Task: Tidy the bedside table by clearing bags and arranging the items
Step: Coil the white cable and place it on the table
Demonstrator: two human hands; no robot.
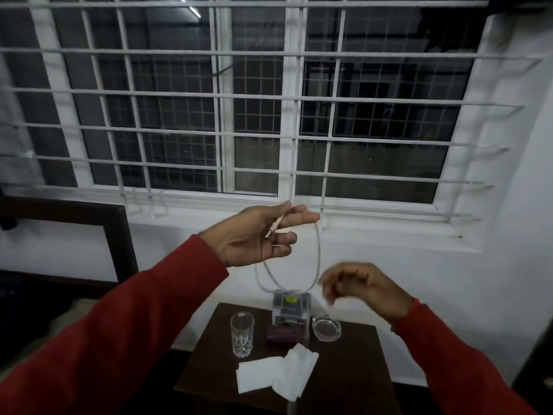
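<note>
White cable loops from left hand grip.

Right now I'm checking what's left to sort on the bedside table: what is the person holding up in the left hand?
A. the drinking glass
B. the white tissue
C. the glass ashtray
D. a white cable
D: the left hand is raised with a white cable pinched in its fingers, looping down, while the other three things sit on the table.

No readable text, yellow label on clear box blurred (purple packet print too)
</note>
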